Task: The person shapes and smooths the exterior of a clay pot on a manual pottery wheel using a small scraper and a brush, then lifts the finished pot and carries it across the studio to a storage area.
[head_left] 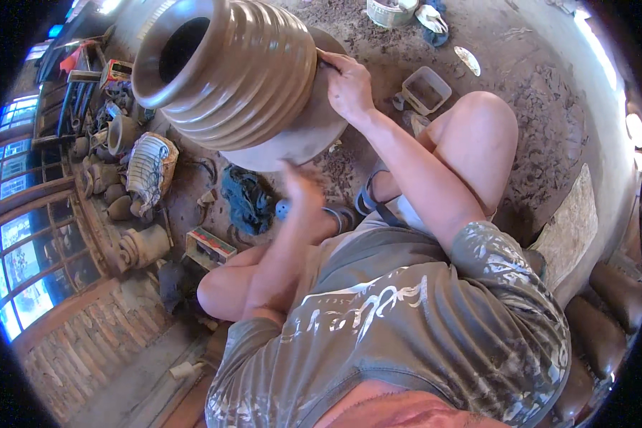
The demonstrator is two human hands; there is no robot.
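Shirt fabric [406, 321] filled the foreground; a ribbed pot [257, 68] stood on a wheel [292, 146] beyond, the right hand [349, 89] at the pot's lower wall, the left hand [304, 189] blurred nearby; I couldn't tell either grip.

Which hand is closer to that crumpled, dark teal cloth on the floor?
Left. The left hand appears blurred, just right of the cloth; the right hand is farther off, by the base of the ridged brown clay pot.
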